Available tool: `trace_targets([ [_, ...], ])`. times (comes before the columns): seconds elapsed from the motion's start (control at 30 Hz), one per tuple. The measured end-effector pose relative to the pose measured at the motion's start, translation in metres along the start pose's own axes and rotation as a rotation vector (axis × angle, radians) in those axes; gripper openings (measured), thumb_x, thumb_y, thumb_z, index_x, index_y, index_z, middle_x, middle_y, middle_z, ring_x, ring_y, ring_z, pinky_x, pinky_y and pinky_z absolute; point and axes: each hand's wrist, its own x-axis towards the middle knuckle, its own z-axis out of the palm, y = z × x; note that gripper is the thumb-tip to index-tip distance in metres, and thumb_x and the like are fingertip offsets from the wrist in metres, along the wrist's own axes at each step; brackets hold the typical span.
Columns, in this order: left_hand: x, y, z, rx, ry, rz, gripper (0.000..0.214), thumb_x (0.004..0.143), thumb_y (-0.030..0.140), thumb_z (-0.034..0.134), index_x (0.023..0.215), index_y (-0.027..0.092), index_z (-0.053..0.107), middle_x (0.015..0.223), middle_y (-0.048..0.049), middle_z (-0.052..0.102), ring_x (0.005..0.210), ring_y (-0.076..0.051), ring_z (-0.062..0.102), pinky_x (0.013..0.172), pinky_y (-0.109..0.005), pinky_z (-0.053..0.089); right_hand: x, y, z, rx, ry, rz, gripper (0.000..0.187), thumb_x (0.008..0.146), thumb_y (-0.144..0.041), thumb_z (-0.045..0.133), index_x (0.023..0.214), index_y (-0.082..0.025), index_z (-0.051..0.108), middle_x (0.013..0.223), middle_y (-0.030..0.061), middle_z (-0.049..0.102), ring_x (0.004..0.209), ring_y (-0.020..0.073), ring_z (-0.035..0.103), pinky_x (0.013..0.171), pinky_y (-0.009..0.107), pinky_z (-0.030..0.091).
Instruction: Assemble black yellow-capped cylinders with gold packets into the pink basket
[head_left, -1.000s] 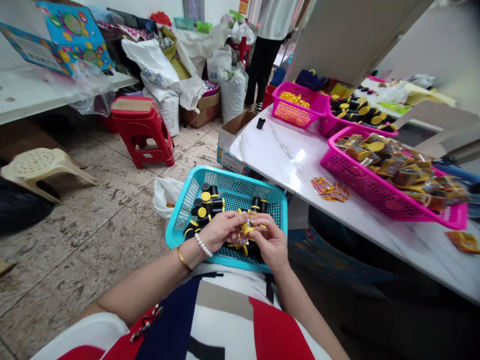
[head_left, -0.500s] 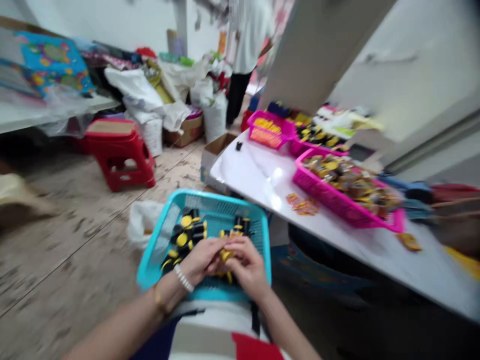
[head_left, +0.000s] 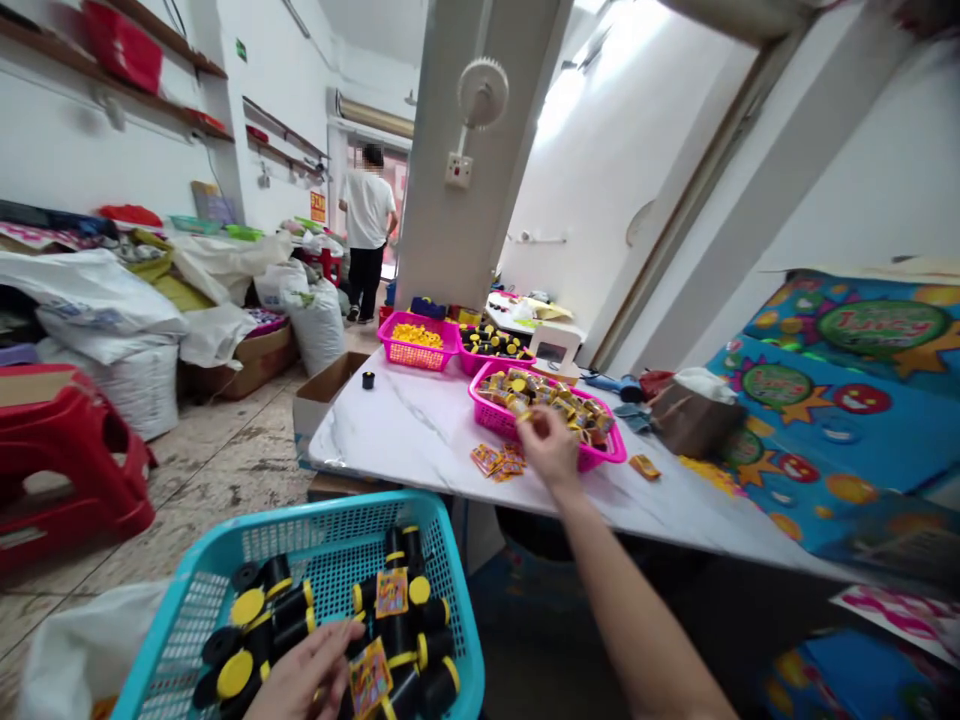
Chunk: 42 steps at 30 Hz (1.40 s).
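Note:
Over the near-left rim of a pink basket, my right hand pinches a small wrapped piece with a yellow end. That basket is heaped with similar wrapped pieces. Low in the view, my left hand reaches into a turquoise basket with its fingers curled together; what they hold, if anything, is hidden. Beside its fingertips lies an orange printed packet, with another packet further back. Around them are several black cylinders with yellow caps.
The white table carries loose orange packets, a pink basket of yellow pieces and another of black cylinders. A red stool stands left. A person is at the back. Printed blue boxes are on the right.
My hands were together over the turquoise basket. The right has moved to the pink basket with a wrapped piece; the left stays low in the turquoise one. The view has tilted up and right.

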Motion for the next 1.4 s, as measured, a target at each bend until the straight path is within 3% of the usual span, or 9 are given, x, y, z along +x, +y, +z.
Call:
trace_targets([
  [0.1,-0.007,0.005,-0.002,0.002,-0.066,0.000,0.059,0.059,0.067,0.071,0.088,0.016,0.060,0.051,0.0058,0.046,0.033,-0.002,0.026,0.038,-0.018,0.012,0.056,0.033,-0.009,-0.057,0.031,0.003,0.013,0.079,-0.026,0.063,0.090,-0.023,0.068,0.083,0.0032,0.069,0.089,0.0253,0.065,0.081,0.040,0.044],
  [0.2,-0.018,0.014,-0.004,0.072,-0.084,0.033,0.051,0.069,0.061,0.066,0.091,0.016,0.059,0.055,0.0064,0.046,0.037,-0.003,0.029,0.038,-0.017,0.015,0.052,0.043,-0.003,-0.081,-0.059,-0.045,0.016,0.079,-0.025,0.065,0.094,-0.027,0.069,0.096,0.0043,0.069,0.105,0.0273,0.060,0.095,0.043,0.038],
  [0.37,-0.029,0.030,-0.025,0.523,0.031,0.272,0.035,0.077,0.048,0.063,0.093,0.017,0.061,0.060,0.0039,0.052,0.048,-0.009,0.045,0.045,-0.020,0.032,-0.051,0.014,0.021,-0.044,-0.252,-0.138,0.021,0.083,-0.026,0.063,0.103,-0.021,0.069,0.119,0.0117,0.062,0.124,0.0291,0.043,0.110,0.049,0.021],
  [0.47,-0.031,0.032,-0.038,0.775,0.123,0.333,0.029,0.078,0.043,0.063,0.091,0.018,0.064,0.064,0.0009,0.059,0.054,-0.012,0.050,0.051,-0.023,0.036,-0.121,-0.016,0.036,0.034,-0.428,-0.213,0.012,0.084,-0.024,0.062,0.090,-0.022,0.072,0.103,0.0085,0.068,0.113,0.0264,0.051,0.104,0.047,0.033],
  [0.63,-0.031,0.028,-0.039,0.698,0.004,0.234,0.033,0.080,0.046,0.058,0.093,0.017,0.064,0.065,0.0010,0.058,0.054,-0.013,0.053,0.049,-0.023,0.039,-0.182,-0.052,0.064,0.024,-0.888,-0.308,0.018,0.083,-0.025,0.063,0.100,-0.024,0.071,0.092,0.0078,0.066,0.091,0.0251,0.055,0.083,0.041,0.044],
  [0.83,-0.027,0.023,-0.039,0.624,0.031,0.247,0.033,0.079,0.046,0.060,0.093,0.016,0.064,0.067,0.0011,0.058,0.054,-0.012,0.053,0.050,-0.022,0.041,-0.183,-0.055,0.085,-0.113,-1.055,-0.298,0.009,0.078,-0.023,0.068,0.085,-0.020,0.065,0.091,0.0076,0.060,0.088,0.0230,0.051,0.080,0.036,0.042],
  [1.0,-0.023,0.020,-0.045,0.572,0.019,0.238,0.033,0.078,0.045,0.062,0.095,0.016,0.062,0.070,0.0009,0.060,0.055,-0.012,0.054,0.052,-0.023,0.043,-0.181,-0.051,0.089,-0.066,-1.047,-0.282,0.022,0.074,-0.019,0.068,0.095,-0.018,0.062,0.096,0.0077,0.061,0.091,0.0240,0.052,0.083,0.036,0.041],
  [1.27,-0.027,0.020,-0.042,0.543,0.058,0.245,0.032,0.077,0.044,0.063,0.092,0.017,0.062,0.068,0.0008,0.060,0.056,-0.012,0.054,0.052,-0.023,0.043,-0.190,-0.082,0.060,-0.034,-0.969,-0.346,0.029,0.084,-0.027,0.061,0.112,-0.019,0.062,0.105,0.0111,0.060,0.099,0.0271,0.050,0.088,0.040,0.037],
  [1.4,-0.026,0.018,-0.040,0.553,0.074,0.225,0.032,0.076,0.043,0.064,0.091,0.016,0.063,0.066,0.0009,0.059,0.056,-0.013,0.054,0.053,-0.023,0.044,-0.209,-0.093,0.052,-0.061,-1.133,-0.496,0.008,0.082,-0.027,0.064,0.081,-0.020,0.068,0.090,0.0090,0.061,0.092,0.0270,0.049,0.079,0.039,0.037],
])
